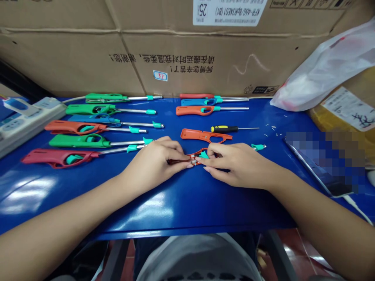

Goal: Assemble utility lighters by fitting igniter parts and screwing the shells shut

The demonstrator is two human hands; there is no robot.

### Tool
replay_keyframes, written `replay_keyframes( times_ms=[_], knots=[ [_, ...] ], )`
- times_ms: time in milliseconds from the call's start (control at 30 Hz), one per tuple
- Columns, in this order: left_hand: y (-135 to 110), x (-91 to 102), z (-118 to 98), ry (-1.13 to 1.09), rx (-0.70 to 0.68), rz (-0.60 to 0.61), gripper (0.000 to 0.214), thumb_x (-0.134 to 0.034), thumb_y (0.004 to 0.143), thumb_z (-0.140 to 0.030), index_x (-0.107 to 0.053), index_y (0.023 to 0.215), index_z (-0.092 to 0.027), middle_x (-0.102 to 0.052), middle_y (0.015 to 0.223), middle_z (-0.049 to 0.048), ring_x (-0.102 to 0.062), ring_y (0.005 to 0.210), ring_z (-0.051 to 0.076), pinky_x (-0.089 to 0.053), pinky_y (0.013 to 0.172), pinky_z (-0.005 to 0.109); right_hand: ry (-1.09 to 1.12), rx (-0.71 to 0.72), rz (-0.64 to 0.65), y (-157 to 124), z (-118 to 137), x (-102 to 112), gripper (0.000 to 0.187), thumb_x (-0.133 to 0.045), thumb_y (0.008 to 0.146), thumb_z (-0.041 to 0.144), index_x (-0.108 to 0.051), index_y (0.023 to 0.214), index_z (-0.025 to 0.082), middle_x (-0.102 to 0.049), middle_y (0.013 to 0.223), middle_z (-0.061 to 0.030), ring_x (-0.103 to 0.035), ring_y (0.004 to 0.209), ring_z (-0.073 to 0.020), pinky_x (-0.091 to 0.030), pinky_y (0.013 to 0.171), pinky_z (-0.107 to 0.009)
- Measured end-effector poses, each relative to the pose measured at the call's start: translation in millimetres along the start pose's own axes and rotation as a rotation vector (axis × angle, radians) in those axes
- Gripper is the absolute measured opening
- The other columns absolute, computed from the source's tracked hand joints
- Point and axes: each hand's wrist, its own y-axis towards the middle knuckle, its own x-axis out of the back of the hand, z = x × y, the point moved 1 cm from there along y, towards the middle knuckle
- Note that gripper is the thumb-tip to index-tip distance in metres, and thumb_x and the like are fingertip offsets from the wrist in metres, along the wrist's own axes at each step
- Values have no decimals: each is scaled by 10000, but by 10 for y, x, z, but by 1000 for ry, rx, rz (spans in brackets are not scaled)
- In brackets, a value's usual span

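Both hands meet over an opened orange gas lighter [202,151] on the blue table, its inner parts showing between my fingers. My left hand [159,158] pinches its left part between thumb and fingers. My right hand [234,162] has its fingers closed at the teal trigger and the small parts beside it. From behind the right hand pokes a teal nozzle tip [258,147]. Just beyond the hands lies a loose orange casing half [206,136]. A black and yellow screwdriver [227,128] rests behind that.
Several long lighters [79,127] lie in rows at the left, with more [196,111] at back centre. Small white pins [273,127] are scattered at right, near a phone [316,168]. A cardboard box [164,43] stands behind; a power strip [29,121] sits left.
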Motion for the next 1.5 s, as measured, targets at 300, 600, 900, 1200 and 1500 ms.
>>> replay_keyframes(
  times_ms=[300, 600, 900, 1200, 1500],
  knots=[
    [20, -38, 50, -29, -38, -70, 168, -773, 889, -281, -811, 1019, -181, -772, 895, 46, -666, 832, 183, -547, 766, 318, 143, -175, -229, -15, -66, 90, 298, -533, 1009, 308, -727, 1216, 214, -698, 1072, -52, -664, 873, -161, -458, 725, -286],
    [82, 219, 112, 39, 43, 34, 176, -755, 886, -364, -817, 1009, -253, -792, 986, 29, -725, 920, 210, -536, 935, 382, 166, -433, -77, -138, -370, 354, 189, -599, 916, 333, -727, 888, 198, -693, 856, -33, -601, 706, -160, -414, 635, -289],
    [104, 192, 247, -94, 56, 80, 212, -748, 884, -395, -833, 1023, -259, -766, 895, 33, -708, 795, 166, -557, 729, 274, 371, -346, 69, -154, -441, 355, 218, -666, 875, 392, -742, 883, 188, -696, 890, -47, -587, 710, -154, -416, 659, -283],
    [101, 163, 228, -51, -57, 56, 208, -683, 948, -351, -820, 1045, -229, -722, 802, 19, -669, 756, 145, -515, 704, 255, 328, -454, 87, -103, -427, 284, 142, -602, 859, 276, -698, 792, 194, -716, 801, -31, -579, 668, -152, -408, 623, -273],
    [103, 149, 255, 22, -149, 54, 224, -658, 972, -376, -817, 1030, -230, -753, 854, 41, -682, 807, 164, -525, 789, 298, 305, -482, 112, -103, -428, 291, 139, -587, 862, 272, -686, 795, 201, -696, 762, -17, -558, 640, -149, -388, 594, -264]
  ],
)
